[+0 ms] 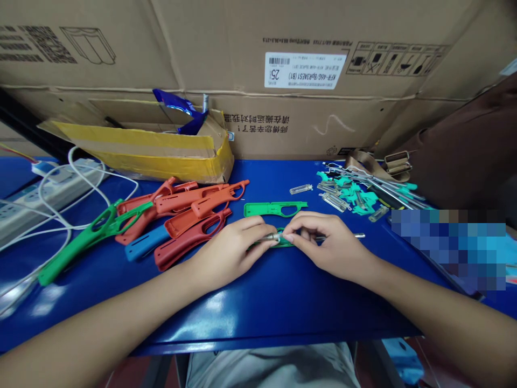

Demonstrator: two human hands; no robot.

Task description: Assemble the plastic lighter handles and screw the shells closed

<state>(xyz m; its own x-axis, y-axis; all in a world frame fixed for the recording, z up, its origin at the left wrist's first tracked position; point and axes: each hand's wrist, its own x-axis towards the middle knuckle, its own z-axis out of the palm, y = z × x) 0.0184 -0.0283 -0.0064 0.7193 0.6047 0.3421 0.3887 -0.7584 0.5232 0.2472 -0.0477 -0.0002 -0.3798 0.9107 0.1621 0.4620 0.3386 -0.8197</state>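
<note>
My left hand (234, 242) is closed, its thumb and fingers pinching a small lighter part (271, 236) with a metal-coloured end. Facing it, my right hand (329, 242) is closed at the head of a thin metal lighter tube (359, 235), which sticks out to the right behind the knuckles. Between and under the fingertips shows a green lighter shell half (287, 244), mostly hidden by both hands. Just beyond them another green shell half (252, 209) lies with its hollow side up. How the small parts meet at the fingertips is too covered to tell.
Red, blue and green lighter shells (173, 250) lie to the left. At right is a pile of clear fuel tanks, teal triggers (357, 196) and metal tubes. A yellow-taped carton (161, 156), a power strip (68, 186) with white cables and large cardboard (194, 59) stand behind.
</note>
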